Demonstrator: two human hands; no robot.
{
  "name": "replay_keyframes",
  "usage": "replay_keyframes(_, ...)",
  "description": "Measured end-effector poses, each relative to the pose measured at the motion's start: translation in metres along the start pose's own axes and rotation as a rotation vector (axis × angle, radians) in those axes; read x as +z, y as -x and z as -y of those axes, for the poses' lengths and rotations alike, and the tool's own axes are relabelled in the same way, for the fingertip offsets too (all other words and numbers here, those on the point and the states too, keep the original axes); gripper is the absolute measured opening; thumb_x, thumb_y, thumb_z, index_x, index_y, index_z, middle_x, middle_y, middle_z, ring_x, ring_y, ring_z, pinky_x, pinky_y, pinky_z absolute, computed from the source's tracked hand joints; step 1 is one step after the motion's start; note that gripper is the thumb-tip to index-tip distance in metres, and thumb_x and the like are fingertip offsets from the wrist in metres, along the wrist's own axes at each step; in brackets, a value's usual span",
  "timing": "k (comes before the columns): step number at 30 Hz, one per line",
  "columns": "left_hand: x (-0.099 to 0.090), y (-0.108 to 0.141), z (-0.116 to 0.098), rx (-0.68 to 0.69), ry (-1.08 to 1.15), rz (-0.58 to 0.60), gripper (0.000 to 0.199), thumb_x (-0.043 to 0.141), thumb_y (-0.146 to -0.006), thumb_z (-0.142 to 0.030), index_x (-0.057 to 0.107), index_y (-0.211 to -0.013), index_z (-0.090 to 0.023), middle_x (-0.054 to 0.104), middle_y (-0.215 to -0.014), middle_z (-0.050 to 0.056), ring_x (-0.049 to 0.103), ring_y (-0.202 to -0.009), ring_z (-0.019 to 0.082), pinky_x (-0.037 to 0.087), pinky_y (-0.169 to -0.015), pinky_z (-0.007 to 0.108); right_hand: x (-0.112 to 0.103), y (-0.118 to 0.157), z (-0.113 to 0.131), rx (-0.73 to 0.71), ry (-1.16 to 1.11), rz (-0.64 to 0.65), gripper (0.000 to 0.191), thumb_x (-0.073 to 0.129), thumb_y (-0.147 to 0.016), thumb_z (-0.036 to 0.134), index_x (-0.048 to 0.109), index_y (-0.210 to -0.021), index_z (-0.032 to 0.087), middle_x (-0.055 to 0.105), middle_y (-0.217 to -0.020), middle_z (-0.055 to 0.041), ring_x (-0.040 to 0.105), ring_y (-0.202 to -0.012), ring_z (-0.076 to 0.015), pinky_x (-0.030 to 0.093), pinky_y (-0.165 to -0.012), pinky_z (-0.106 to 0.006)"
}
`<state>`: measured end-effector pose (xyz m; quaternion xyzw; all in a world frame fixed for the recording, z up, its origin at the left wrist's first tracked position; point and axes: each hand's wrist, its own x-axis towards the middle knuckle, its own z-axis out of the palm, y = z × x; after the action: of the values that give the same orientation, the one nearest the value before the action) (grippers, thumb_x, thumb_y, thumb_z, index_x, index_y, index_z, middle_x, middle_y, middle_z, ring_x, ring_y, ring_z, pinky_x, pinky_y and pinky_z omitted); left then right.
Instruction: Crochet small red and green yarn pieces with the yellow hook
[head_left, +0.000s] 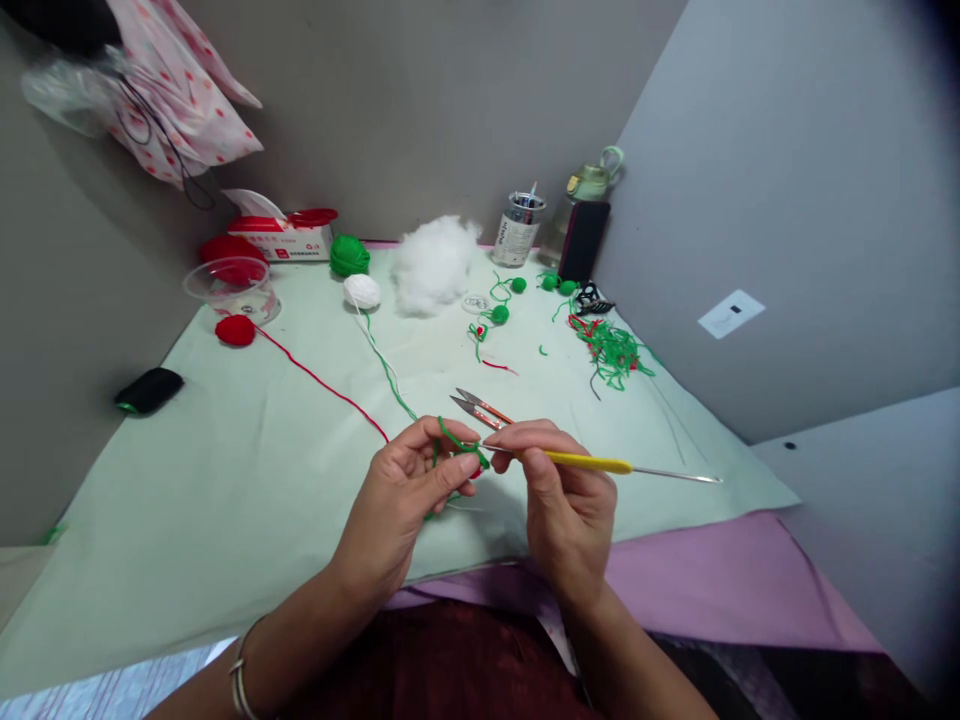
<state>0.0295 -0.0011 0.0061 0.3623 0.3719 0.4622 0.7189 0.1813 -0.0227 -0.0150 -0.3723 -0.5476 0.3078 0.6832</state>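
My left hand (416, 480) pinches a small green crochet piece (482, 457) with a bit of red at it, and green yarn loops over its index finger. In my right hand (568, 495) is a yellow-handled crochet hook (589, 462), held near level; its left tip meets the green piece and its other metal end points right. Thread snips (480, 407) with orange handles lie just beyond my fingers, partly hidden by my right hand. Red yarn (322, 384) and green yarn (390, 375) run across the cloth toward my left hand.
Behind stand a red yarn ball (235, 330), plastic cup (232, 290), tissue box (292, 240), green ball (349, 256), white ball (362, 291), stuffing (435, 265), pen jar (519, 230) and phone (584, 241). Yarn scraps (615, 350) lie right, a black object (149, 391) left.
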Motion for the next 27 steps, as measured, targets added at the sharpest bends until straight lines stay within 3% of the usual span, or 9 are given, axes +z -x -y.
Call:
replay_keyframes(5, 0.004, 0.000, 0.000, -0.037, 0.065, -0.018, 0.050, 0.092, -0.078, -0.025, 0.079, -0.126, -0.027, 0.070, -0.085, -0.002, 0.056, -0.064, 0.007, 0.037, -0.054, 0.018, 0.001, 0.000, -0.002, 0.009, 0.017, 0.012, 0.022, 0.057, -0.107, 0.023, 0.078, -0.103, 0.027, 0.074, -0.093, -0.0028, 0.067, -0.078, -0.0166, 0.056, -0.074, -0.034)
replay_keyframes(8, 0.006, 0.001, 0.004, 0.020, 0.111, -0.041, 0.055, 0.095, -0.076, -0.023, 0.079, -0.128, -0.027, 0.066, -0.077, -0.005, 0.046, -0.060, 0.005, 0.036, -0.054, 0.017, 0.003, 0.003, -0.004, -0.234, 0.363, 0.056, 0.025, 0.062, -0.102, 0.014, 0.079, -0.113, 0.028, 0.075, -0.098, -0.0051, 0.070, -0.087, -0.0191, 0.058, -0.076, -0.035)
replay_keyframes(10, 0.006, 0.001, 0.006, -0.037, 0.181, -0.020, 0.053, 0.096, -0.074, -0.024, 0.081, -0.125, -0.024, 0.058, -0.067, -0.007, 0.038, -0.055, 0.004, 0.039, -0.056, 0.016, 0.002, 0.005, -0.005, -0.402, 0.544, 0.063, 0.032, 0.066, -0.098, 0.009, 0.079, -0.119, 0.028, 0.075, -0.104, -0.0069, 0.071, -0.094, -0.0201, 0.058, -0.080, -0.035)
replay_keyframes(11, 0.006, 0.000, 0.005, -0.094, 0.221, -0.004, 0.051, 0.096, -0.074, -0.025, 0.082, -0.122, -0.022, 0.054, -0.063, -0.008, 0.035, -0.053, 0.004, 0.043, -0.059, 0.016, 0.001, 0.005, -0.005, -0.416, 0.548, 0.050, 0.033, 0.065, -0.098, 0.008, 0.079, -0.120, 0.028, 0.075, -0.104, -0.0070, 0.071, -0.094, -0.0200, 0.058, -0.080, -0.035)
replay_keyframes(14, 0.003, -0.001, 0.001, -0.212, 0.289, 0.018, 0.044, 0.095, -0.074, -0.024, 0.084, -0.117, -0.020, 0.057, -0.067, -0.008, 0.028, -0.049, 0.001, 0.053, -0.071, 0.021, -0.002, 0.001, -0.003, -0.186, 0.273, -0.017, 0.026, 0.059, -0.103, 0.014, 0.080, -0.112, 0.028, 0.075, -0.096, -0.0044, 0.068, -0.086, -0.0183, 0.056, -0.076, -0.035)
replay_keyframes(17, 0.002, -0.002, -0.002, -0.114, 0.223, -0.017, 0.045, 0.094, -0.074, -0.021, 0.084, -0.118, -0.025, 0.068, -0.084, -0.004, 0.044, -0.054, 0.002, 0.053, -0.072, 0.021, -0.003, -0.004, 0.000, 0.010, 0.022, -0.020, 0.022, 0.059, -0.105, 0.022, 0.081, -0.102, 0.028, 0.074, -0.090, -0.0019, 0.065, -0.079, -0.0171, 0.053, -0.074, -0.034)
replay_keyframes(21, 0.000, -0.002, 0.002, -0.027, 0.075, -0.008, 0.043, 0.091, -0.079, -0.025, 0.083, -0.121, -0.029, 0.070, -0.084, 0.000, 0.060, -0.076, 0.011, 0.046, -0.067, 0.020, 0.000, -0.006, 0.000, 0.029, 0.081, 0.026, 0.018, 0.065, -0.104, 0.026, 0.082, -0.100, 0.028, 0.080, -0.093, -0.0015, 0.070, -0.086, -0.0180, 0.052, -0.080, -0.036)
replay_keyframes(27, 0.000, -0.003, 0.002, -0.078, 0.085, -0.025, 0.040, 0.092, -0.079, -0.028, 0.084, -0.118, -0.027, 0.063, -0.077, -0.003, 0.051, -0.066, 0.007, 0.043, -0.068, 0.020, 0.001, -0.003, -0.003, 0.048, 0.068, 0.018, 0.019, 0.063, -0.104, 0.027, 0.082, -0.101, 0.029, 0.080, -0.093, -0.0010, 0.069, -0.084, -0.0179, 0.052, -0.082, -0.037)
